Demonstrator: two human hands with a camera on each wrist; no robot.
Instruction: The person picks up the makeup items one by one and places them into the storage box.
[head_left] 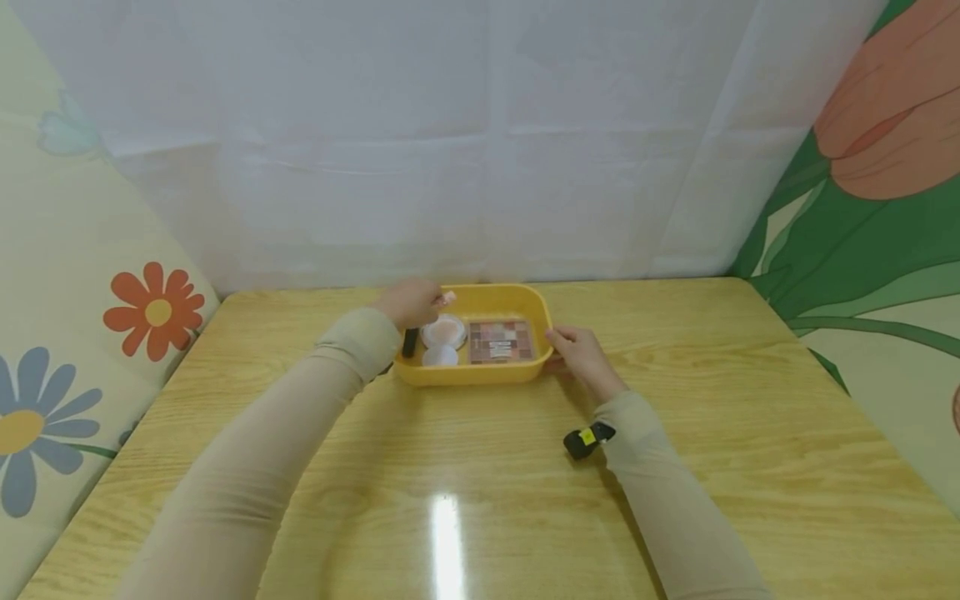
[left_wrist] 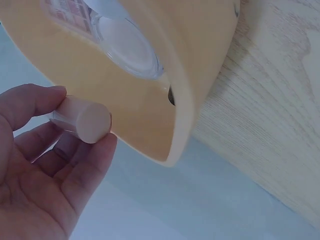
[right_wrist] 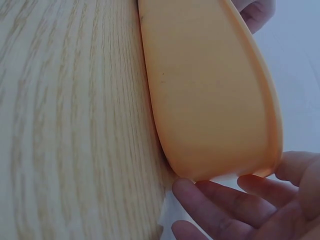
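My left hand pinches a short pale pink cylindrical tube between thumb and fingers, above the left back part of a yellow plastic basin. With thumb at the rim and fingers against the outer wall, my right hand holds the basin's right end. Inside the basin lie a square makeup palette on the right and a round clear-edged compact on the left. A white round piece stands in front of the compact. Further left is a small black object, its kind unclear.
The basin stands near the back edge of a wooden table, close to a white cloth backdrop. A black strap with a yellow mark is at the right wrist. Flower-patterned cloths hang at both sides.
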